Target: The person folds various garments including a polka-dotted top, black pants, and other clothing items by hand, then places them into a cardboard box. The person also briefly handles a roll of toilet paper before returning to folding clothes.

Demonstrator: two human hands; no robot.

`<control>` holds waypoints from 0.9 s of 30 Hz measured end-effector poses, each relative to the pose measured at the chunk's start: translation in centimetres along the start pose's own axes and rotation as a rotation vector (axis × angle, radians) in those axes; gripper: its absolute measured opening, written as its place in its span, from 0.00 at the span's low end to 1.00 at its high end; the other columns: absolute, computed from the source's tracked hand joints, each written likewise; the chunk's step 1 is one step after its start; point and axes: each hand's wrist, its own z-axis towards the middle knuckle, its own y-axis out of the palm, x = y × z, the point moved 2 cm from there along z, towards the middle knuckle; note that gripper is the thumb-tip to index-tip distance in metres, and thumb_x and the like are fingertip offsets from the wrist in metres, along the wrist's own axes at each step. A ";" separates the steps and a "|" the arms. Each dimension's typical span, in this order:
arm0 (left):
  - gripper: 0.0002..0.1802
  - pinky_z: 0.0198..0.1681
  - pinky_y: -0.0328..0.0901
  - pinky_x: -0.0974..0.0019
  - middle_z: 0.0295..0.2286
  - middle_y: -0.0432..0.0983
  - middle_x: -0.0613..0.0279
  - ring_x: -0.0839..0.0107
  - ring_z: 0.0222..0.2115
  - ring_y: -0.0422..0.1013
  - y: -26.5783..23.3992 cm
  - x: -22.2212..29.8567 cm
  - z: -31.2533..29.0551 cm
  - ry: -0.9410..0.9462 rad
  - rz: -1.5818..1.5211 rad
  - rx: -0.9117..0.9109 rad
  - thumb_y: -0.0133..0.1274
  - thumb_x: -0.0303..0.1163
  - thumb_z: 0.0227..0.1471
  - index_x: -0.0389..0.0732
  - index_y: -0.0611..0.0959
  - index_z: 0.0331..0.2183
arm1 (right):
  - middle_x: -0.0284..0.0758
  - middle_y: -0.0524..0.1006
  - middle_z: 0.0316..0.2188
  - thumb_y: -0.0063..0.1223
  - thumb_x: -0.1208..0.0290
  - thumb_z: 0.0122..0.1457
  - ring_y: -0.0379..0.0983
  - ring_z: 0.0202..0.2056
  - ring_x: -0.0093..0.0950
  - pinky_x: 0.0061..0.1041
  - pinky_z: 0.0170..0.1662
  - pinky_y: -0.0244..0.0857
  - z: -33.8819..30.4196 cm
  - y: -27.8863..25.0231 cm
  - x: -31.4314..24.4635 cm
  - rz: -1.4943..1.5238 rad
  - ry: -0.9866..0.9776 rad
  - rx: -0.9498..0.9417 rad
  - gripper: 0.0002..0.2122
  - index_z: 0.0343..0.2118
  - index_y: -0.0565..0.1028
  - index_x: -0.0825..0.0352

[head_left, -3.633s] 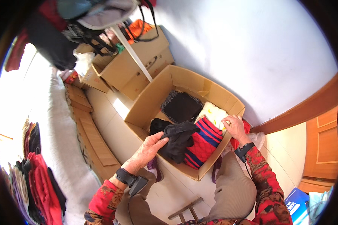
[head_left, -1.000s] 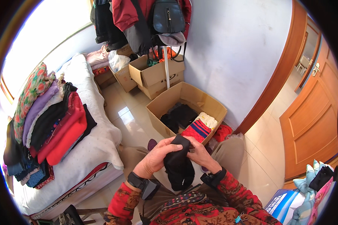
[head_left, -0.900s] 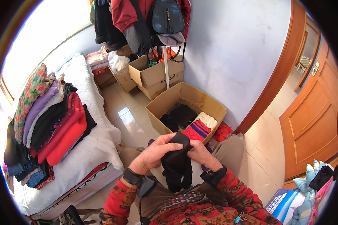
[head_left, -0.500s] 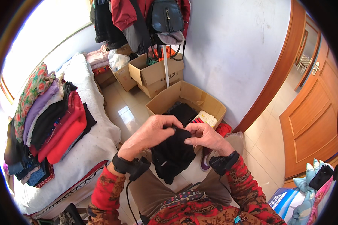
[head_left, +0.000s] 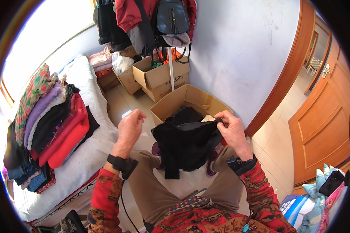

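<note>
Black garment | right hand pinching its corner | left hand curled, apart, cannot tell if closed | cardboard box beyond

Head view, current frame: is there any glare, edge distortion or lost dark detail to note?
In the head view, glare whites out the upper left; in that head view, the door frame bows and the picture's corners go black; also in the head view, the black garment shows little fold detail.

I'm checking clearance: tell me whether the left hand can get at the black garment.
Probably yes: the left hand holds nothing visible and is just left of the black garment, with nothing apparent between them. The right hand grips its right upper corner.
</note>
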 end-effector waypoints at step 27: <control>0.15 0.40 0.68 0.55 0.32 0.77 0.42 0.45 0.38 0.73 11.1 6.0 -5.4 -0.100 -0.335 -0.246 0.47 0.21 0.46 0.37 0.77 0.40 | 0.23 0.71 0.27 0.48 0.85 0.54 0.65 0.27 0.11 0.13 0.31 0.61 0.4 -0.8 -2.4 0.169 -0.083 0.078 0.09 0.38 0.73 0.69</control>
